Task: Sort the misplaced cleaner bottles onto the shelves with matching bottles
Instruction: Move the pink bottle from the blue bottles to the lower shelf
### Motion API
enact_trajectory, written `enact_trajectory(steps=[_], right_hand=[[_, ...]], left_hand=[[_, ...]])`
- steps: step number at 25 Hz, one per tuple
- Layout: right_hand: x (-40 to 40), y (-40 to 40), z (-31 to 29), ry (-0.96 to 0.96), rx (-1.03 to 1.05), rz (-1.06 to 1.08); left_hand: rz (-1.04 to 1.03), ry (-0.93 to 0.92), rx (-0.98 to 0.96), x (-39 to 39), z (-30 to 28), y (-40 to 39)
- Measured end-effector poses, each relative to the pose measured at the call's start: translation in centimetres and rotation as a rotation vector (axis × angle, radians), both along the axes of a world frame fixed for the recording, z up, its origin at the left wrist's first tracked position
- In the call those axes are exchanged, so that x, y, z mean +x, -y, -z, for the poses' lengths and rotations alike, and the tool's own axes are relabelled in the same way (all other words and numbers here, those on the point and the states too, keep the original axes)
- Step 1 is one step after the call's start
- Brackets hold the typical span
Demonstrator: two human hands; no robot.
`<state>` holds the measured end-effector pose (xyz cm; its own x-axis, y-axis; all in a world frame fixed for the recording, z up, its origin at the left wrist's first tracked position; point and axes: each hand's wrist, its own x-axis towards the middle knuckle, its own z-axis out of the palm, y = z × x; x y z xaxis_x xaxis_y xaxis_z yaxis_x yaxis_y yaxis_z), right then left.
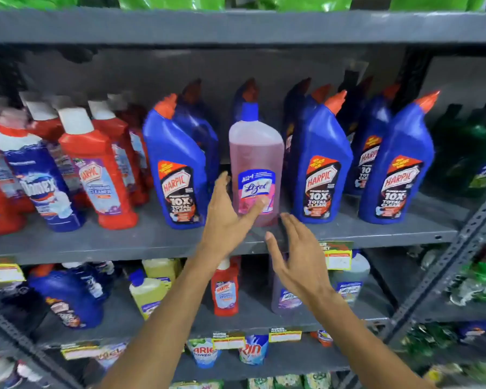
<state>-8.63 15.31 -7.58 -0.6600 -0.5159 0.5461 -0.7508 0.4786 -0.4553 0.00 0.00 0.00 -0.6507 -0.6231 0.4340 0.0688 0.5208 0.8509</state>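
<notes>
A pink Lizol bottle with a blue cap stands upright on the middle shelf among blue Harpic bottles. My left hand is open just in front of it, thumb resting on its lower label, fingers at its left side. My right hand is open below and to the right of the bottle, over the shelf edge, not touching it. On the shelf below, a red Harpic bottle stands between yellow Lizol bottles and a purple one.
Red Harpic bottles and a Domex bottle fill the middle shelf's left; more blue Harpic and dark green bottles stand at right. A blue Harpic bottle lies on the lower shelf. Detergent pouches sit lower down.
</notes>
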Motion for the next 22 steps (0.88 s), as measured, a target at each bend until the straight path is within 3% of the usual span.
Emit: enact_trajectory(steps=[3,7,12,18,22], right_hand=[[-0.8,1.0,0.8,-0.108,0.063,0.065],[-0.5,1.8,1.0,-0.113,0.155,0.102],[-0.4,1.9,0.9,-0.123,0.181,0.109],[-1.5,2.0,0.8,-0.21,0.188,0.044],[-1.8,2.5,0.6,-0.231,0.2,-0.01]], left_hand=[[0.061,-0.076,0.139,-2.7,-0.8,0.9],[0.059,-0.075,0.283,-4.3,-2.6,3.3],[0.071,-0.086,0.228,-3.6,-3.8,3.3],[0.124,-0.3,0.006,4.6,-6.5,1.0],[0.058,-0.212,0.083,13.9,-3.3,-0.2]])
